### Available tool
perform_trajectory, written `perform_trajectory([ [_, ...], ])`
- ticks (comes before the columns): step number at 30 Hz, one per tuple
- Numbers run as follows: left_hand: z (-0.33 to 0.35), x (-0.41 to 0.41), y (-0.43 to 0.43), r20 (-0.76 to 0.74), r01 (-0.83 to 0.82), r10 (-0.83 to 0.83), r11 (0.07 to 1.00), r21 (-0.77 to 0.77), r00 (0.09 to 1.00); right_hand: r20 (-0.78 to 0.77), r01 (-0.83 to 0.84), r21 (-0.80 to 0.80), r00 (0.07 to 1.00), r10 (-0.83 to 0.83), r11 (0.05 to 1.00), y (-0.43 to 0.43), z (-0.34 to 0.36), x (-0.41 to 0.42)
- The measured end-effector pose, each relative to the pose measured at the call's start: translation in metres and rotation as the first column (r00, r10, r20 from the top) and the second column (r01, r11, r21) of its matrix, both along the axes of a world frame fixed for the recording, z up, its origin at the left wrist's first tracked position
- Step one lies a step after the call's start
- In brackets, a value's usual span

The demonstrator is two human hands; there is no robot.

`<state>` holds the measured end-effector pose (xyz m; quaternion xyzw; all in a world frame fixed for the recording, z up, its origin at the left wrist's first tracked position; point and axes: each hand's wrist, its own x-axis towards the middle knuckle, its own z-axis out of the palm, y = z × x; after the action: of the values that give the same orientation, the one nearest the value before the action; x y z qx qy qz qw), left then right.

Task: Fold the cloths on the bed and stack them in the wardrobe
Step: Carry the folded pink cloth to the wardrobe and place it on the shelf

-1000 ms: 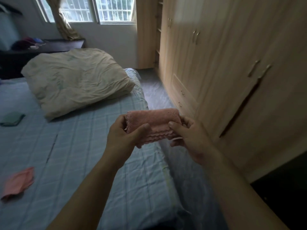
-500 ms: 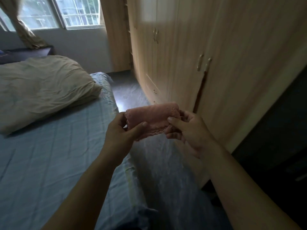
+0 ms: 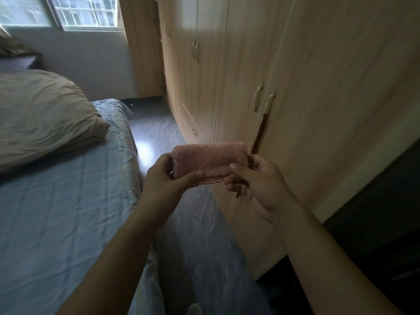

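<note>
A folded pink cloth (image 3: 210,161) with a frilly lower edge is held up between both hands, over the gap between bed and wardrobe. My left hand (image 3: 162,178) pinches its left end, thumb across the front. My right hand (image 3: 254,183) grips its right end. The light wooden wardrobe (image 3: 318,98) fills the right side, its doors shut except for a narrow dark slit below the paired handles (image 3: 263,101), just beyond the cloth. The bed (image 3: 56,212) with a light blue checked sheet lies to the left.
A beige folded duvet (image 3: 41,117) lies at the head of the bed. A dark floor strip (image 3: 156,128) runs between bed and wardrobe. A window (image 3: 86,12) is at the far wall. A dark opening (image 3: 375,212) is at the lower right.
The view has swung right, from the bed toward the wardrobe; the loose cloths on the bed have left the frame. Both hands keep the same hold on the pink cloth.
</note>
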<state>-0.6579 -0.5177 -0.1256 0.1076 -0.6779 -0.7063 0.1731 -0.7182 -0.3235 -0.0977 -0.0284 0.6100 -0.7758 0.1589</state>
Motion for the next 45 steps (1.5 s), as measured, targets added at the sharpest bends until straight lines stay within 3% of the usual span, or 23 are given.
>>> perform_trajectory([
  [14, 0.037, -0.194, -0.070, -0.022, -0.028, 0.030, 0.995, 0.101, 0.999, -0.040, -0.123, -0.008, 0.992, 0.122, 0.992, -0.076, 0.031, -0.214],
  [28, 0.034, -0.370, -0.168, -0.021, -0.328, 0.328, 0.945, 0.017, 0.944, -0.014, -0.321, -0.043, 0.947, 0.321, 0.946, -0.197, 0.033, -0.423],
  [34, 0.018, -0.432, -0.235, 0.005, -0.398, 0.398, 0.917, 0.025, 0.917, 0.020, -0.357, -0.020, 0.934, 0.357, 0.934, -0.265, 0.020, -0.489],
  [45, 0.019, -0.568, -0.422, 0.021, -0.372, 0.372, 0.928, 0.001, 0.928, -0.002, -0.316, 0.029, 0.949, 0.316, 0.948, -0.455, 0.014, -0.625],
])
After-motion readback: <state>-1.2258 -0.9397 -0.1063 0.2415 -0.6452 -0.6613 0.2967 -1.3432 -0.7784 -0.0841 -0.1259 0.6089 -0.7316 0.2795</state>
